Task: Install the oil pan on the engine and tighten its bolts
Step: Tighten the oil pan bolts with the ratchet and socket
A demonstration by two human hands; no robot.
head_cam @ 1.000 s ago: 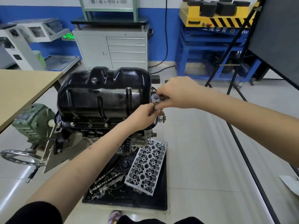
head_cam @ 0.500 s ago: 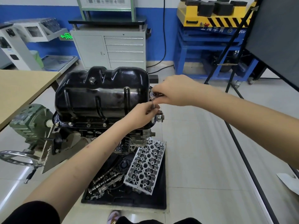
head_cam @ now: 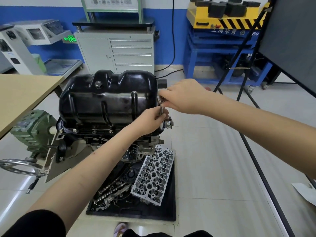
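A glossy black oil pan (head_cam: 109,98) sits upside-up on the inverted engine (head_cam: 95,139), with several bolts along its near flange (head_cam: 93,131). At the pan's right end a metal ratchet tool (head_cam: 161,106) stands nearly upright. My left hand (head_cam: 150,121) pinches its shaft low down. My right hand (head_cam: 184,96) grips the tool's head from above. The bolt under the tool is hidden by my fingers.
A black floor tray (head_cam: 136,212) below holds a cylinder head (head_cam: 153,175) and camshafts (head_cam: 109,189). The engine stand's green gearbox (head_cam: 32,129) and handwheel (head_cam: 18,166) are at left, a wooden table (head_cam: 22,93) beyond. A black easel leg (head_cam: 266,185) crosses the floor at right.
Both hands stay on the tool at the pan's right end; my right hand has shifted slightly left over the tool head and the tool now stands more upright.
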